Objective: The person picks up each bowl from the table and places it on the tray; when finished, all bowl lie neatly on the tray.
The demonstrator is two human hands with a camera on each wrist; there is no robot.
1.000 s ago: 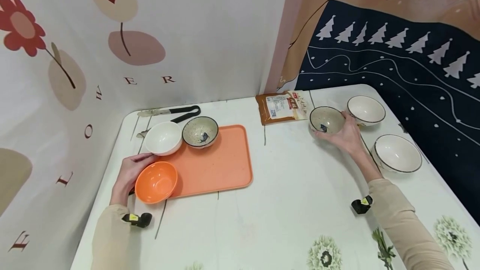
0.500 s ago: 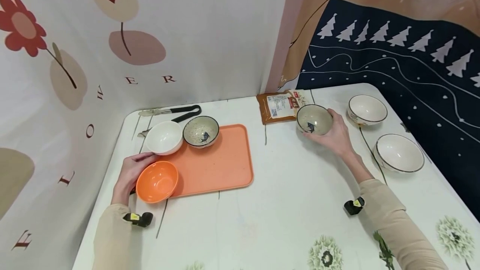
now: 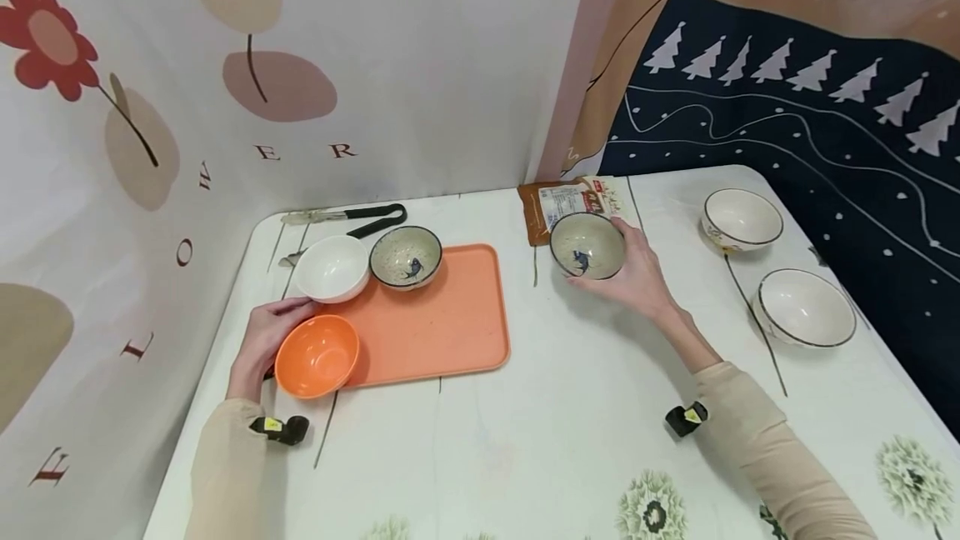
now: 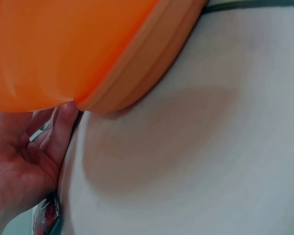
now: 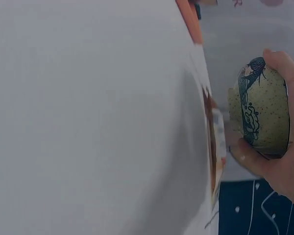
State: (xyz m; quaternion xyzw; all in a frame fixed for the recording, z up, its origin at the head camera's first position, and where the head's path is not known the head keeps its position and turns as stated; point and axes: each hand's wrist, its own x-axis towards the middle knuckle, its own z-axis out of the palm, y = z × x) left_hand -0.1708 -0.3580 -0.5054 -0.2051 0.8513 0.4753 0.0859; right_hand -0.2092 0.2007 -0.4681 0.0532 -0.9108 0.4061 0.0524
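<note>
A speckled grey-green bowl [image 3: 587, 246] with a dark rim and a blue fish inside is gripped by my right hand [image 3: 633, 277], thumb and fingers on opposite sides. The right wrist view shows the bowl [image 5: 264, 110] raised off the table. My left hand [image 3: 272, 336] lies at the left edge of the orange tray [image 3: 450, 323], its fingers relaxed and partly hidden by the orange bowl [image 3: 317, 356]. In the left wrist view, fingertips reach behind the orange bowl [image 4: 63, 54]. A white bowl [image 3: 332, 269] and a matching speckled bowl [image 3: 406, 257] sit along the tray's back left.
Black-handled tongs [image 3: 375, 219] lie behind the white bowl, partly covered by it. A brown food packet [image 3: 536, 215] lies at the back, behind the held bowl. Two cream bowls, one at the rear [image 3: 742, 219] and one nearer [image 3: 804, 307], stand toward the right edge.
My right hand has carried the speckled bowl leftward, from beside the cream bowls to in front of the packet. My left hand has stayed by the tray.
</note>
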